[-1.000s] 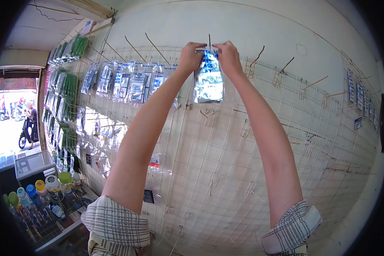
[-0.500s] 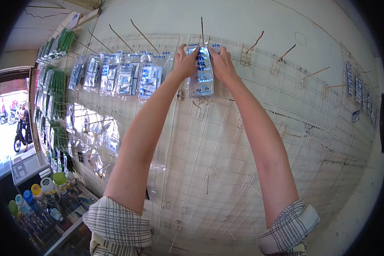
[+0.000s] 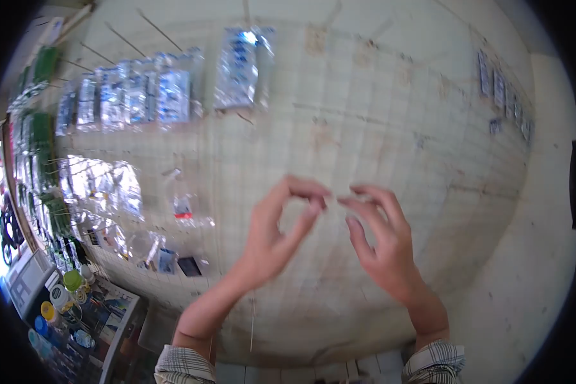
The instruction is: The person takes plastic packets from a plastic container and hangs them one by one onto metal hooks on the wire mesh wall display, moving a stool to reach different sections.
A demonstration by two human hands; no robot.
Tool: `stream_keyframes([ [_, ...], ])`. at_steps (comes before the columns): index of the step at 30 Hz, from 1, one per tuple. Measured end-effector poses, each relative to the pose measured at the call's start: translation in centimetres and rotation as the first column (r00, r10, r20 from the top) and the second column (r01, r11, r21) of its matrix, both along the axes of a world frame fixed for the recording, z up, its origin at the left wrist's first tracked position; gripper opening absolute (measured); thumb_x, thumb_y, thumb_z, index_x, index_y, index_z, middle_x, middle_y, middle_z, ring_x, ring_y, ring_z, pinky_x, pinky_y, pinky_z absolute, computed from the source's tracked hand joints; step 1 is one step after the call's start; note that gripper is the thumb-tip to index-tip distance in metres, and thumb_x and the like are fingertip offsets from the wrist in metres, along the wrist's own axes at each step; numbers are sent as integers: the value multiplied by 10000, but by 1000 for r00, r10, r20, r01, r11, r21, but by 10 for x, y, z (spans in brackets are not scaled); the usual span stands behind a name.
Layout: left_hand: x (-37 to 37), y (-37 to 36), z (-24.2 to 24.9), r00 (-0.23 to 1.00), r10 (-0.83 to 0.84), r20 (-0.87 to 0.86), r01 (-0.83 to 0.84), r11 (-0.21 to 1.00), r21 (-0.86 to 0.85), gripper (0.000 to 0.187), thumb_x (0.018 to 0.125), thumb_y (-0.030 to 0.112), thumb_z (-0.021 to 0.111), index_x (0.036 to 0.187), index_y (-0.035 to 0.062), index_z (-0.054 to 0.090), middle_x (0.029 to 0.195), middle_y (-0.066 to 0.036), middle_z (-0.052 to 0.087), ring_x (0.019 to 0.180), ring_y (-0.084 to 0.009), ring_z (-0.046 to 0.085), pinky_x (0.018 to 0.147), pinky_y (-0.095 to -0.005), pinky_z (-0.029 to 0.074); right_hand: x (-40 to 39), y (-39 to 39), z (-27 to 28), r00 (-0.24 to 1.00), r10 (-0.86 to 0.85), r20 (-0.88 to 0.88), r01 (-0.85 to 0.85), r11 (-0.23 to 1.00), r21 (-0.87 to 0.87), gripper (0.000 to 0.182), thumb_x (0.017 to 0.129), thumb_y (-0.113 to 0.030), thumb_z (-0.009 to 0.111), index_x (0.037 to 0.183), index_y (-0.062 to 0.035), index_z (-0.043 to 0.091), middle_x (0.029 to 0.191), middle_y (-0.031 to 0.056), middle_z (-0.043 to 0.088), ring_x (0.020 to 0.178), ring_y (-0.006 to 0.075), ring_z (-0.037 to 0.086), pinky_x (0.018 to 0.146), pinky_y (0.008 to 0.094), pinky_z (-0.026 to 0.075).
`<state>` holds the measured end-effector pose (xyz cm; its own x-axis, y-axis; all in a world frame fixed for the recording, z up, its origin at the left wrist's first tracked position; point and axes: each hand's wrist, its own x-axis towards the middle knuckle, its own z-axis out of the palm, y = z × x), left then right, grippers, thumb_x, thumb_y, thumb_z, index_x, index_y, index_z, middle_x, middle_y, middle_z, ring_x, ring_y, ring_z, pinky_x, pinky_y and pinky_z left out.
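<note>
A clear plastic packet with blue writing (image 3: pixel 238 70) hangs from a hook near the top of the wire grid (image 3: pixel 339 141), clear of both hands. My left hand (image 3: pixel 280 230) is raised in front of the grid, its thumb and fingers curved close together around an empty gap. To its right, my right hand (image 3: pixel 381 240) is in the air with fingers spread and bent, holding nothing. The fingertips of the two hands point at each other with a small space between them. Both hands are slightly blurred.
More packets (image 3: pixel 174 93) hang in a row at the upper left, with green packets (image 3: pixel 43 147) beyond. Below stands a counter (image 3: pixel 118 336) with lidded jars (image 3: pixel 61 297). Dark packs (image 3: pixel 499 89) hang at the far right. Bare hooks stick out of the grid.
Both hands have let go of the hanging packet and come down in front of the grid. The view has shifted, so the packets now appear further left and higher.
</note>
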<state>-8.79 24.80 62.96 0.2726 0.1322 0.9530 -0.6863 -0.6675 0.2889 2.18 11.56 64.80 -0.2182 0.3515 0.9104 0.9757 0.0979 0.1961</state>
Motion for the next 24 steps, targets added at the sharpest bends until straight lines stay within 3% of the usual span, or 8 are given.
stream_keyframes([
  [3, 15, -48, -60, 964, -173, -202, 168, 985, -40, 107, 854, 52, 446, 912, 0, 519, 858, -79, 540, 800, -145, 516, 751, -271, 401, 16, -62, -69, 975, -134, -180, 115, 987, -114, 229, 699, 20, 594, 920, -42, 588, 948, 112, 542, 786, 271, 549, 668, 325, 460],
  [5, 41, -81, -102, 834, -405, -373, 352, 913, -205, 126, 818, 6, 509, 937, 8, 552, 843, -83, 554, 786, -154, 553, 732, -269, 429, 33, -105, -110, 922, -256, -289, 205, 959, -196, 222, 705, 25, 587, 916, -44, 591, 936, 108, 546, 771, 270, 550, 666, 320, 460],
  [9, 101, -166, -182, 516, -668, -536, 486, 744, -458, 125, 836, 34, 501, 948, 16, 555, 856, -85, 564, 800, -148, 558, 736, -266, 432, 71, -199, -203, 609, -454, -650, 449, 873, -190, 164, 760, 9, 541, 913, -30, 588, 898, 107, 550, 744, 219, 556, 654, 286, 452],
  [14, 152, -265, -305, 68, -758, -649, 348, 628, -696, 175, 887, 114, 456, 997, 9, 541, 863, -29, 553, 836, -109, 529, 781, -245, 417, 98, -341, -378, 56, -419, -906, 625, 722, -295, 160, 820, 7, 452, 929, -5, 568, 845, 83, 572, 685, 139, 565, 619, 241, 459],
  [16, 159, -288, -355, 114, -796, -594, 299, 598, -744, 159, 877, 110, 462, 977, 20, 546, 878, -35, 577, 801, -104, 545, 742, -241, 427, 82, -395, -459, -102, -405, -909, 646, 668, -370, 164, 820, 0, 442, 922, -3, 570, 818, 84, 578, 682, 136, 565, 602, 242, 464],
  [19, 142, -297, -413, -34, -779, -627, 158, 615, -773, 194, 888, 159, 458, 1016, 36, 538, 877, -22, 553, 840, -98, 515, 775, -239, 410, 44, -457, -565, -331, -359, -873, 648, 585, -487, 164, 810, -30, 446, 900, -11, 581, 757, 96, 595, 637, 161, 573, 569, 267, 463],
  [22, 127, -293, -467, -209, -654, -727, 58, 734, -677, 196, 884, 170, 459, 1008, 45, 544, 879, -25, 562, 823, -102, 522, 758, -240, 413, -6, -465, -619, -518, -260, -815, 632, 526, -570, 160, 799, -68, 460, 877, -24, 593, 707, 111, 605, 587, 196, 583, 552, 297, 458],
  [24, 126, -292, -508, -226, -585, -779, 54, 790, -610, 175, 874, 146, 465, 979, 40, 557, 850, -35, 574, 798, -117, 543, 735, -247, 425, -28, -463, -646, -606, -188, -773, 614, 507, -605, 163, 798, -83, 461, 870, -27, 596, 692, 115, 605, 578, 202, 586, 552, 303, 460],
])
